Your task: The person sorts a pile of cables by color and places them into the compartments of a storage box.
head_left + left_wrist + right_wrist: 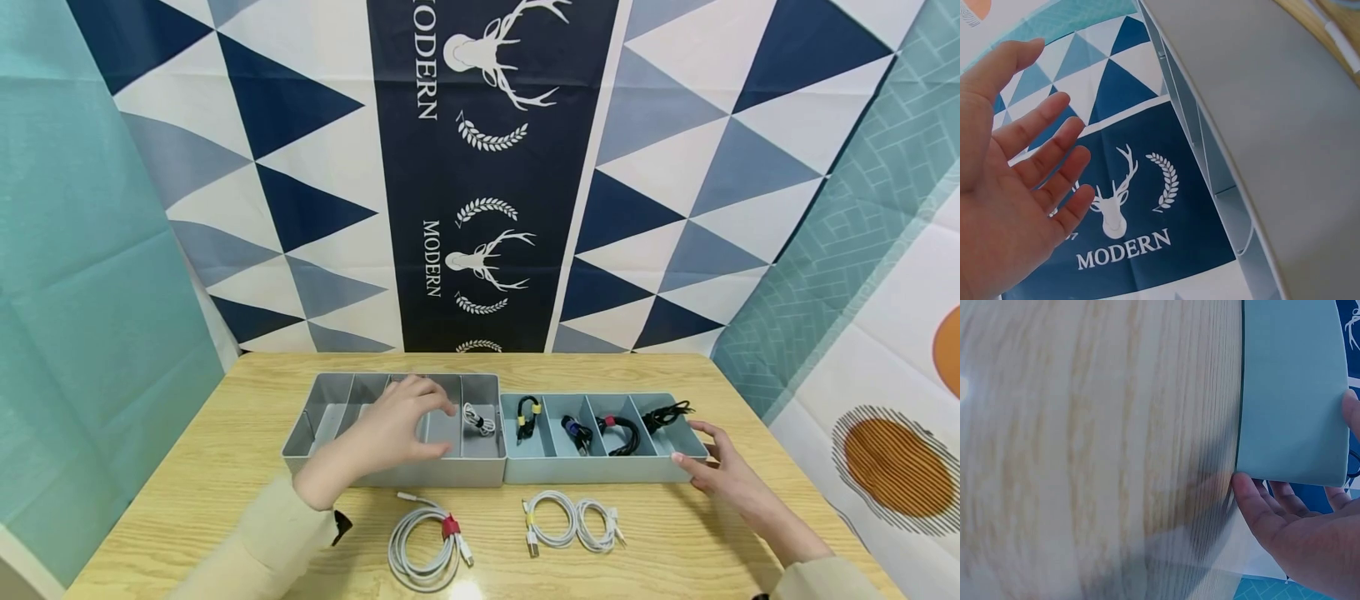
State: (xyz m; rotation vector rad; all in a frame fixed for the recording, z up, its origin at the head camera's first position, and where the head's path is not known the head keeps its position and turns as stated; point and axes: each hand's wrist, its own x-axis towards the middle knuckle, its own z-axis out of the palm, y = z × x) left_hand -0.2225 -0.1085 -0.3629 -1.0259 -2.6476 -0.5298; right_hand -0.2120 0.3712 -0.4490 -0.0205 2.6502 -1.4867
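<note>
My left hand (397, 421) hovers over the grey divided box (427, 475), fingers spread, thumb apart, and nothing in it. In the left wrist view that hand (1029, 156) is beside the box's wall (1272, 125). A white cable bundle (478, 421) lies in the grey box's rightmost compartment. My right hand (723, 475) touches the right end of the light-blue divided box (600, 471), thumb at its front corner and fingers along its end. The right wrist view shows this hand (1297, 531) against the blue box's end (1294, 394). Both boxes stand end to end.
Black cable bundles (577, 433) lie in the blue box's compartments. In front on the wooden table (300, 575) are a large coiled white cable (397, 554) with a red tie and two smaller white coils (555, 542). Patterned cloth (315, 167) hangs behind.
</note>
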